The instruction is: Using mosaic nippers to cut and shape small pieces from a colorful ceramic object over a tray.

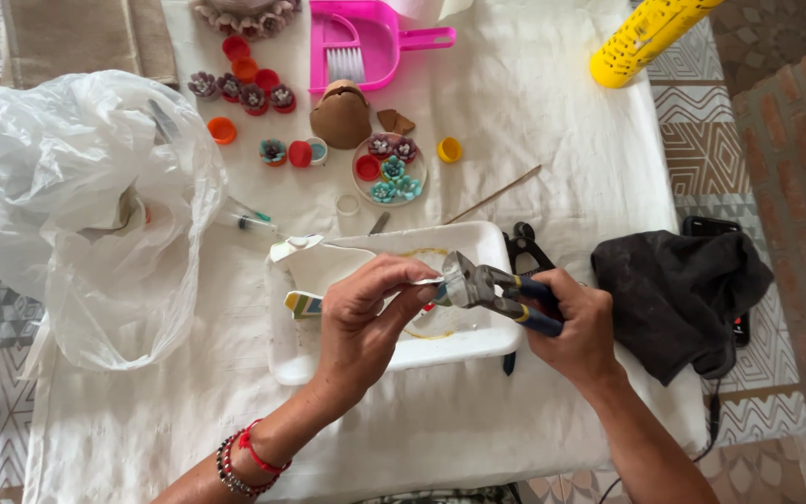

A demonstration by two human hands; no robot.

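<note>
Two hands are engaged over a white foam tray (pixel 478 350) near the table's front edge: blue-handled steel pliers (pixel 487 287) squeezed in the right hand (pixel 578 327); a thin white strip (pixel 422 283) pinched by the left hand (pixel 366 317).
</note>
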